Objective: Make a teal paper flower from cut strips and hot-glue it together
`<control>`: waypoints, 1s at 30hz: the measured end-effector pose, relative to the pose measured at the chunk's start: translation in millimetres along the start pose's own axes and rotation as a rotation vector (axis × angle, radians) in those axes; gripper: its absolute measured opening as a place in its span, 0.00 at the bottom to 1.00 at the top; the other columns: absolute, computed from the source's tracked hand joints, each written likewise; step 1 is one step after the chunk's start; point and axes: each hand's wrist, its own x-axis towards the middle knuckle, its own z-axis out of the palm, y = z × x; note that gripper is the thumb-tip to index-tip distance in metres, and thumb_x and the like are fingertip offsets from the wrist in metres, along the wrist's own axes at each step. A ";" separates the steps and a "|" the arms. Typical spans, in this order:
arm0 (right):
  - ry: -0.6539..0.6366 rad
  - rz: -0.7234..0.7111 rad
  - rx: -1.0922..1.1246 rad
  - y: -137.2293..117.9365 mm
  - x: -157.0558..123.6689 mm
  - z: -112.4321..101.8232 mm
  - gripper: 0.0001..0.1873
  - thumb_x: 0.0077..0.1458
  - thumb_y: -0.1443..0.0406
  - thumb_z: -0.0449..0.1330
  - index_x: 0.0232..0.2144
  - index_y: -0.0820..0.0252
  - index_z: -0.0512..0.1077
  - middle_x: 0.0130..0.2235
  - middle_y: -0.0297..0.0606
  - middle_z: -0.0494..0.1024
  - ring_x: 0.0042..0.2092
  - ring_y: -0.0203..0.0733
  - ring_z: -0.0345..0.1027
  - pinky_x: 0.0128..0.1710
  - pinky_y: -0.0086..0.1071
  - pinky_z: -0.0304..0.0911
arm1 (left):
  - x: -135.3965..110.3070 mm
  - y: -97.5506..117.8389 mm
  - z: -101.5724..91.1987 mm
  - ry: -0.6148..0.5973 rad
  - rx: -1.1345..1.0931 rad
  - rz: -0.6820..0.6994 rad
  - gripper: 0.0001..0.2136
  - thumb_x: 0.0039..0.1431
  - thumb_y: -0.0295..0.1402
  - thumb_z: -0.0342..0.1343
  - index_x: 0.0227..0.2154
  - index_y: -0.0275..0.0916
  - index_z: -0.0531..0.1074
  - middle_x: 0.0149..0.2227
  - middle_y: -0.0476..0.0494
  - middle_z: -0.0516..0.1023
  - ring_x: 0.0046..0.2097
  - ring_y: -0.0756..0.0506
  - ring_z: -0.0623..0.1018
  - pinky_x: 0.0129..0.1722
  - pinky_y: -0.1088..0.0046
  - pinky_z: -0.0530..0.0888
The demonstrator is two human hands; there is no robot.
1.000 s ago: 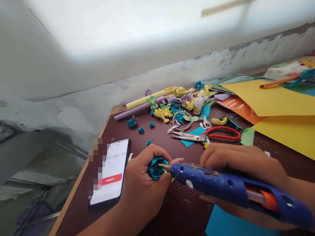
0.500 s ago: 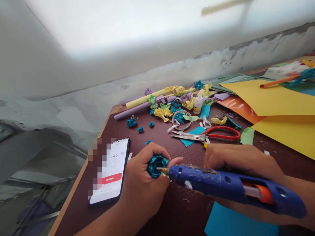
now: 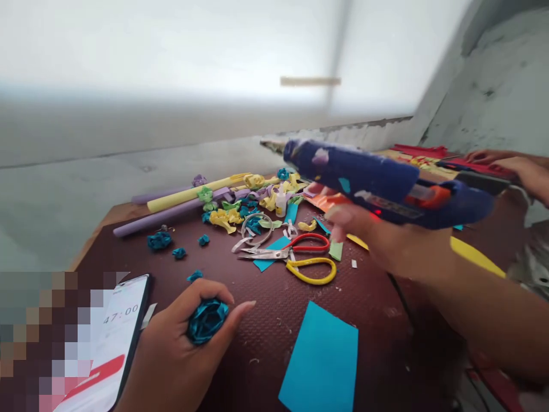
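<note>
A teal paper flower (image 3: pixel 209 321) is held in my left hand (image 3: pixel 184 337), its ruffled top facing up between thumb and curled forefinger. My right hand (image 3: pixel 377 234) grips a blue hot glue gun (image 3: pixel 351 177) with an orange piece at its rear and a small red light. The gun is raised above the table, nozzle pointing left, apart from the flower. Below it lie scissors (image 3: pixel 285 256) with one red and one yellow handle, over a blue paper scrap. A blue paper sheet (image 3: pixel 323 357) rests to the right of my left hand.
At lower left a phone (image 3: pixel 109 349) shows a timer. Rolled paper tubes (image 3: pixel 171 220), crumpled paper pieces (image 3: pixel 225 219), a tape ring (image 3: pixel 256 230) and a small glue bottle (image 3: pixel 281 204) lie toward the wall. Another person's hands (image 3: pixel 518 171) are at the far right.
My right hand has lifted the glue gun up and away from the flower. My left hand still holds the flower. The view has turned right, bringing another person's hands into sight.
</note>
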 end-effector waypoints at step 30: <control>-1.013 -0.289 -0.657 177.7 -33.9 -95.0 0.24 0.62 0.72 0.52 0.61 0.62 0.65 0.55 0.52 0.74 0.50 0.54 0.67 0.53 0.48 0.60 | -4.7 -28.1 12.0 -0.080 0.149 0.197 0.15 0.58 0.51 0.62 0.31 0.45 0.72 0.21 0.57 0.76 0.17 0.53 0.74 0.16 0.83 0.67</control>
